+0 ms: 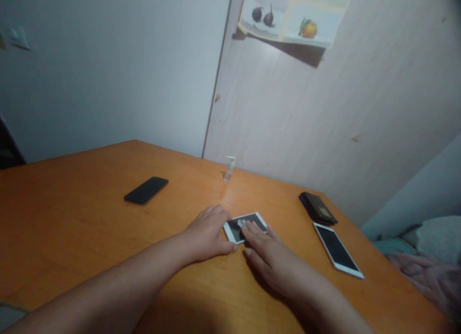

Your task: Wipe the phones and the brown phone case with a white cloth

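Flat on an orange-brown wooden table [79, 219], well in from the far edge: a small rectangular white-framed phone [235, 234] with a dark glass screen, face up beneath two bare hands. At its left end, left hand [207, 232], thumb spread wide from the fingers, with thumb at the near left corner of the phone and fingertips at its far left corner, holding that end from both sides. Over its right part, right hand [273, 257], palm down, fingers close together and thumb set apart, fingertips on a small crumpled white wipe [241, 223] against the screen; pinched or only pressed down, impossible to tell. Toward the far left corner of the table, well apart from both hands, a slim black rectangular phone [146, 190], lying flat. Just inside the far edge, beyond the hands, a small clear bottle with a pale pump top [228, 172], upright. At the far right corner, a dark brown folded wallet [319, 209]; just beside it, along the right edge, a second white-framed device with a dark screen [338, 251], flat and slantwise. Past the right edge, rumpled pale and pinkish bedding [428, 271]. On the pale wall behind the far edge, a paper poster of painted fruit [288, 24]; farther left, a white wall switch [18, 38].
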Demonstrator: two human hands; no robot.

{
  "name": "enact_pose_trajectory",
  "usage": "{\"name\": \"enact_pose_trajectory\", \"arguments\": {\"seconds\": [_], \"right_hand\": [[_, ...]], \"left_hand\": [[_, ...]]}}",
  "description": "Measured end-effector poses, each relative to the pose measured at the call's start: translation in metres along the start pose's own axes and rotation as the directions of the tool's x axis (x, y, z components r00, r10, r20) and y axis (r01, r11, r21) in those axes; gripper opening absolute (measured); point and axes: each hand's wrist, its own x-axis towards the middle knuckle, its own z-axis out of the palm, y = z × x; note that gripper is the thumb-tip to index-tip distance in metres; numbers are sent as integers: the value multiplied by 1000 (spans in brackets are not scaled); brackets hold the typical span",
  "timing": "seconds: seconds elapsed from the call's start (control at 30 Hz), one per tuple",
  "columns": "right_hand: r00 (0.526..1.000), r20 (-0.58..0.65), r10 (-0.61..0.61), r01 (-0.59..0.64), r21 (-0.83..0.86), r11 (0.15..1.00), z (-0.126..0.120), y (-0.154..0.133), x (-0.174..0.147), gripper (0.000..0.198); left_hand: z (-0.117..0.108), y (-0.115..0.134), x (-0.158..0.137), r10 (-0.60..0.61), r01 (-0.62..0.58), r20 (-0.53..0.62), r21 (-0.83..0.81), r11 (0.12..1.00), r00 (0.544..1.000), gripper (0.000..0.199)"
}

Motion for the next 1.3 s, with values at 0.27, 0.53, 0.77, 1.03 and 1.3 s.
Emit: {"name": "enact_pose_trajectory", "arguments": {"seconds": [0.27, 0.53, 0.77, 1.03, 1.3], "right_hand": [[998, -33, -61, 61, -16, 998, -3, -8, -5, 63], [952, -295, 81, -64, 68, 996, -1, 20, 9, 43], [821, -566, 76, 21, 162, 987, 1, 12, 14, 32], [756, -625, -196, 258, 10, 966, 9, 3, 24, 44], [728, -684, -43, 84, 28, 996, 16, 19, 28, 47]], "left_hand": [[-2, -2, 3, 70, -70, 5, 17, 997, 998, 31], [-8, 3, 3, 68, -70, 36, 36, 997, 997, 29], [-10, 7, 4, 80, -80, 38, -1, 997, 996, 34], [-6, 5, 3, 103, -105, -28, -68, 992, 994, 37], [-5, 3, 5, 60, -60, -17, -4, 998, 998, 35]]}}
